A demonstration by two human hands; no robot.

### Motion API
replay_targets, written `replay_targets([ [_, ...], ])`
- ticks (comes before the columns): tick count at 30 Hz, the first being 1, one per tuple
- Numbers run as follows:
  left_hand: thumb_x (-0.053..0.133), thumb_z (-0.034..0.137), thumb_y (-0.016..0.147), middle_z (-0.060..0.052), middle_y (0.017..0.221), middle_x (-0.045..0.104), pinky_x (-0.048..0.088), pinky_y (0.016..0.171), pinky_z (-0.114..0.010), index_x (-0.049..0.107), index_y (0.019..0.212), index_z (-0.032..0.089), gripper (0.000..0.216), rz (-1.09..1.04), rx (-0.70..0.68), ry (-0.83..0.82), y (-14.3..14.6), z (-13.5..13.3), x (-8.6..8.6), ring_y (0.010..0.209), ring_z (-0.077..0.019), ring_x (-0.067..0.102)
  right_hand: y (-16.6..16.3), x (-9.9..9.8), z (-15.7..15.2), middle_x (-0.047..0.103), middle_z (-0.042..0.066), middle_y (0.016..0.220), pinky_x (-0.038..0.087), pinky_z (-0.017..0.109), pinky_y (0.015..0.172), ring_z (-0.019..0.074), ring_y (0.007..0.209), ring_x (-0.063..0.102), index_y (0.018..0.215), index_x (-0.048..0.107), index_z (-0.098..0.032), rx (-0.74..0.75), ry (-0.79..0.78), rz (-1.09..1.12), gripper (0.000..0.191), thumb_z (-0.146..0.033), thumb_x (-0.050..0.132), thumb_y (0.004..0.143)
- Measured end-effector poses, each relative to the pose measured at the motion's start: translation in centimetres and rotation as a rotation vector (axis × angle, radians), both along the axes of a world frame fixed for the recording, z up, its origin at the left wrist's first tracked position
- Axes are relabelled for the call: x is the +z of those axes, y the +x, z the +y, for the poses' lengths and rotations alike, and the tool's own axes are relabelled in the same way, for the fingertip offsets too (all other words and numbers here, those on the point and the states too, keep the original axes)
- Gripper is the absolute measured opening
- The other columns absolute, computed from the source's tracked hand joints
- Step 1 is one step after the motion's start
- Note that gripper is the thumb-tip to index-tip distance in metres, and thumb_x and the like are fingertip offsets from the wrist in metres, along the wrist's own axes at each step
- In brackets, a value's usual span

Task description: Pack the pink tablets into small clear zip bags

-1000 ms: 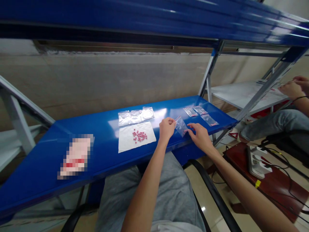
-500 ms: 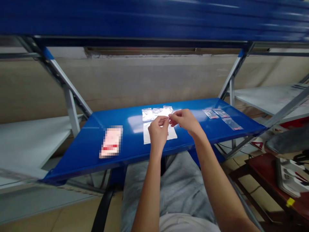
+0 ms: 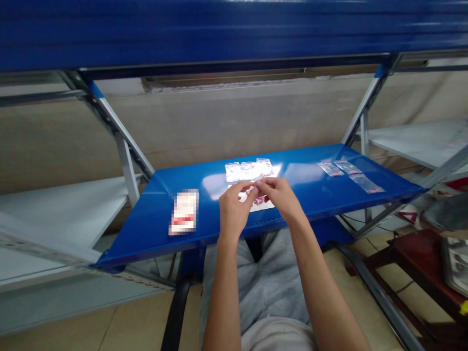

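Note:
My left hand (image 3: 234, 208) and my right hand (image 3: 280, 196) meet above the blue shelf (image 3: 153, 214), fingertips pinched together on a small clear plastic bag (image 3: 255, 186) held between them. Under the hands lies a white sheet (image 3: 265, 204) with small pink pills (image 3: 260, 200), mostly hidden by my fingers. Just behind it a row of empty clear bags (image 3: 248, 169) lies on the shelf.
Three filled small bags (image 3: 350, 173) lie at the shelf's right end. A blurred white and red packet (image 3: 184, 211) lies on the left. White shelves stand at either side, and a blue upper shelf (image 3: 219, 29) hangs overhead. A dark red stool (image 3: 420, 258) stands at right.
The view swung left. My hands left the shelf's right part, where the right hand lay flat, and came together over the white sheet, both pinching the small bag.

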State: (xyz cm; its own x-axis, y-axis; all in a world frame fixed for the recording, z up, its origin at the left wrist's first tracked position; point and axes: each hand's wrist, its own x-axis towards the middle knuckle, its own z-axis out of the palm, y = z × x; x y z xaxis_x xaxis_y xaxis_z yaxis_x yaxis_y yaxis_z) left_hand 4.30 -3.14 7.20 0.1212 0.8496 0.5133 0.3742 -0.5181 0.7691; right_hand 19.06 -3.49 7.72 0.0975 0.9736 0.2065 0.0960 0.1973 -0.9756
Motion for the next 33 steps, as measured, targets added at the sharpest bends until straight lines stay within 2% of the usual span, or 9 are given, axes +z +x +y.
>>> replay_targets([
  [4,0.073,0.022,0.089,-0.004,0.100,0.079,0.056,0.082,-0.030,0.077,0.108,0.024,0.019,0.047,-0.028,0.029,-0.2,0.2,-0.2,0.091,-0.0184,0.073,0.2,-0.4,-0.2,0.065,0.001,0.062,0.044,0.025,0.052,0.0137,0.056,0.059,0.070,0.063,-0.019,0.053,0.037,0.018,0.035,-0.051,0.069,0.082],
  [8,0.072,0.023,0.089,-0.004,0.097,0.079,0.057,0.076,-0.028,0.078,0.107,0.024,0.019,0.029,-0.056,0.003,-0.2,0.1,-0.1,0.085,-0.0176,0.073,0.1,-0.6,-0.1,0.065,0.001,0.062,0.043,0.025,0.054,0.0142,0.056,0.059,0.071,0.061,-0.020,0.021,0.068,-0.038,0.038,-0.054,0.067,0.085],
  [14,0.068,0.025,0.091,-0.006,0.102,0.080,0.056,0.069,-0.024,0.080,0.102,0.021,0.016,-0.060,-0.103,-0.103,-0.4,0.1,-0.1,0.088,-0.0178,0.074,0.4,-0.4,-0.5,0.067,0.002,0.064,0.044,0.025,0.060,0.0147,0.061,0.061,0.071,0.061,-0.020,-0.005,0.086,-0.189,0.034,-0.047,0.061,0.092],
  [21,0.064,0.025,0.095,-0.006,0.099,0.081,0.057,0.078,-0.028,0.080,0.100,0.021,0.018,0.090,-0.025,0.046,-0.4,0.0,0.0,0.081,-0.0173,0.073,0.5,0.1,-0.8,0.071,0.002,0.069,0.045,0.025,0.065,0.0146,0.065,0.062,0.074,0.063,-0.019,0.023,0.098,-0.301,0.028,-0.038,0.058,0.094],
  [27,0.059,0.020,0.096,-0.003,0.095,0.080,0.056,0.077,-0.027,0.068,0.128,0.025,0.033,0.079,-0.008,-0.031,-0.1,-0.2,-0.1,0.081,-0.0171,0.075,0.6,0.2,-0.9,0.069,0.000,0.067,0.041,0.025,0.065,0.0143,0.063,0.061,0.073,0.061,-0.020,-0.025,0.150,-0.437,0.023,-0.027,0.056,0.094],
  [33,0.053,0.020,0.099,-0.001,0.084,0.077,0.052,0.075,-0.027,0.062,0.114,0.026,0.018,0.135,-0.036,-0.007,-0.1,-0.6,0.0,0.081,-0.0185,0.075,0.3,0.4,-1.2,0.070,0.001,0.070,0.040,0.025,0.066,0.0148,0.066,0.062,0.075,0.060,-0.020,-0.057,0.149,-0.484,0.020,-0.022,0.054,0.094],
])
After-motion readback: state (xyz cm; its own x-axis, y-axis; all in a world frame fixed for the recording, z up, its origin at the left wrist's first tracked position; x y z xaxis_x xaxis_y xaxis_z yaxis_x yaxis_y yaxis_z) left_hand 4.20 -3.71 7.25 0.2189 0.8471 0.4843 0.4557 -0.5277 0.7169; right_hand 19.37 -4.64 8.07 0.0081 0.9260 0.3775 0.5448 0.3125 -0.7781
